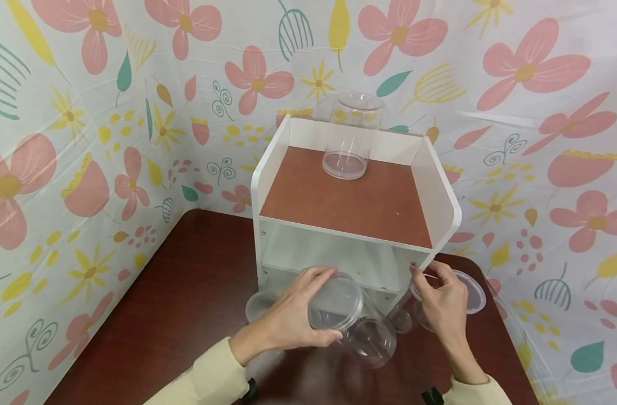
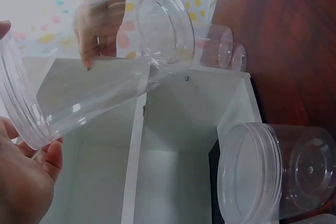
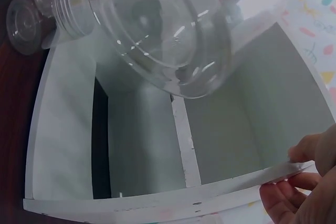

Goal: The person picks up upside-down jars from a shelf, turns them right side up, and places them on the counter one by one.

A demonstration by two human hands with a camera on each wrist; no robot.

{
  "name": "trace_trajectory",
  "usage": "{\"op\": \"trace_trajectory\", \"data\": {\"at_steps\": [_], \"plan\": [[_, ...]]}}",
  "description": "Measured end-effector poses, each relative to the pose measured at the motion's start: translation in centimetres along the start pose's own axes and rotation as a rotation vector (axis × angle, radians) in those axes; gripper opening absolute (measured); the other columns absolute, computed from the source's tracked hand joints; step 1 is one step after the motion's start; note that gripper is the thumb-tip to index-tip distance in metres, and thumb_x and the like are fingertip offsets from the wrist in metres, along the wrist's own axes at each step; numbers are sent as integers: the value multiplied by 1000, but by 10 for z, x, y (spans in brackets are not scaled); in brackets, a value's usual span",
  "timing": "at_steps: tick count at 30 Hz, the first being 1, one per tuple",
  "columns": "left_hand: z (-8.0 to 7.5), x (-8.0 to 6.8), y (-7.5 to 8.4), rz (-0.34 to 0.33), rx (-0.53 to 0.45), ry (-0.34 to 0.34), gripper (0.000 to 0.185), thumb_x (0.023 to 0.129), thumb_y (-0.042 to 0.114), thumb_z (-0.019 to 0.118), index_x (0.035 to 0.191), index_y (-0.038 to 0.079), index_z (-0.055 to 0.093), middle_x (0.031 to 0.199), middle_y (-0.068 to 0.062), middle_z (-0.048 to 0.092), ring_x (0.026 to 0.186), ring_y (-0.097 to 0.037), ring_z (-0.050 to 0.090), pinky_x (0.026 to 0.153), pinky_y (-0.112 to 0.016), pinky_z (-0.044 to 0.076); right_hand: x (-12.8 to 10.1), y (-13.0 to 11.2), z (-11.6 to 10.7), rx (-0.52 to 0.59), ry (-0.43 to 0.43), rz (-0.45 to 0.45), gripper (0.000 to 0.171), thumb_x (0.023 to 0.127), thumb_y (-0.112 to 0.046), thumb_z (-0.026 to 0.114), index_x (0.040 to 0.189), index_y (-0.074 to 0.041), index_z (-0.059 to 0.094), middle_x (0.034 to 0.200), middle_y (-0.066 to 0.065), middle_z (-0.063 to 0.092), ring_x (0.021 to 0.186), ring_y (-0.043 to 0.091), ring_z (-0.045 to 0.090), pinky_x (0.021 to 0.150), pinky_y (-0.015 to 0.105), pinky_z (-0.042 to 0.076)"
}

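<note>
My left hand grips a clear plastic jar on its side, just in front of the lower openings of a white shelf unit. In the left wrist view the jar slants across the shelf's white interior, with my palm under its threaded mouth. My right hand pinches the shelf's right front edge; the right wrist view shows my fingers on either side of the white panel, with the jar above.
Another clear jar stands upside down on the shelf's brown top. More clear jars lie on the dark table: one below my left hand, one at the left, one behind my right hand. Flowered sheeting surrounds the table.
</note>
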State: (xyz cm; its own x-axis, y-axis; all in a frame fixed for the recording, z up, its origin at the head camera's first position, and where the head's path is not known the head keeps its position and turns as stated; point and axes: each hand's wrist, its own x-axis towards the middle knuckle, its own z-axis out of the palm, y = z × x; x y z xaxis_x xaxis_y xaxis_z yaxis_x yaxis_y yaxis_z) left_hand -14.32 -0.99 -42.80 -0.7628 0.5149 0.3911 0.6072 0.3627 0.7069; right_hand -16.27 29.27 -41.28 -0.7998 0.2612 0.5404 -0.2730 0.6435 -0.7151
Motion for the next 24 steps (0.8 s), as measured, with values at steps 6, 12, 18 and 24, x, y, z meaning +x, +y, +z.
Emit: {"op": "trace_trajectory", "data": {"at_steps": [6, 12, 18, 24], "plan": [[5, 5, -1, 7, 33, -51, 105, 73, 46, 88, 160, 15, 38, 156, 4, 40, 140, -14, 41, 108, -40, 46, 0, -1, 1, 3, 6, 3, 19, 89, -2, 76, 107, 6, 76, 101, 19, 72, 80, -20, 58, 66, 3, 47], [12, 8, -3, 2, 79, -119, 105, 75, 51, 87, 160, 13, 37, 155, 5, 40, 142, -13, 38, 110, -39, 44, 1, -1, 2, -3, 14, -7, 19, 89, -1, 76, 106, 7, 75, 98, 18, 73, 79, -19, 59, 68, 3, 47], [18, 9, -4, -16, 131, -170, 107, 75, 57, 84, 160, 13, 38, 156, 5, 39, 142, -12, 37, 111, -39, 44, 1, 0, 2, 3, 21, -10, 20, 89, -1, 76, 107, 8, 75, 99, 18, 73, 80, -20, 59, 68, 3, 48], [25, 12, -8, -4, 193, -214, 107, 75, 61, 83, 160, 14, 38, 157, 4, 39, 143, -13, 37, 113, -39, 42, 0, 1, 2, 0, 24, -11, 20, 89, -2, 77, 107, 8, 75, 100, 20, 73, 81, -20, 58, 68, 3, 47]]}}
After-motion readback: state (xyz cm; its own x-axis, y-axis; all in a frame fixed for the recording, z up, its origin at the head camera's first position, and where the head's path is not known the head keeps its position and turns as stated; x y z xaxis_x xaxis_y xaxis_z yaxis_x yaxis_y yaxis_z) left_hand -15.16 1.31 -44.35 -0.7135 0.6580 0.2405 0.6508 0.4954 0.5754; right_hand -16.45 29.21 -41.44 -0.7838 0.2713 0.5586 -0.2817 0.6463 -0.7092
